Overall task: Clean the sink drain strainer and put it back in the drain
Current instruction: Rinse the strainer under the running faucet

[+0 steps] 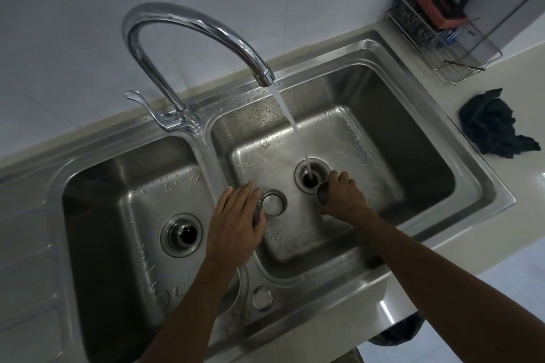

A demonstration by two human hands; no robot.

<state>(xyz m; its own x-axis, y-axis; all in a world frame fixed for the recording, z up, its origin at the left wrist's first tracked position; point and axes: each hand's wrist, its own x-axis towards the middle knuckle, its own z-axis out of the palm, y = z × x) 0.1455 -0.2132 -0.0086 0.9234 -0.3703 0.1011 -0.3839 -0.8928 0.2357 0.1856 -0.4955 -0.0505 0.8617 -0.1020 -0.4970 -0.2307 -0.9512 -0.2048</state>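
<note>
Head view: two hands low in the right basin (413, 115) of the sink (479, 177), one strainer piece at each.

The left hand (236, 215) reaches over the divider ridge (213, 156), fingers nearly straight. The rimmed strainer piece (272, 203) sits against its thumb side, and I cannot tell whether it is gripped. The right hand (343, 194) curls its fingers round the dark strainer cup (324, 193), just at the near edge of the open drain (312, 177). One stream of water (292, 118) from the one faucet (188, 18) falls into that drain. Bare basin floor lies behind and to the right of the drain. There are two basins and two drains, and the left basin's drain (181, 234) is fitted. One dark cloth (492, 127) and one wire rack (442, 47) stand on the counter.
</note>
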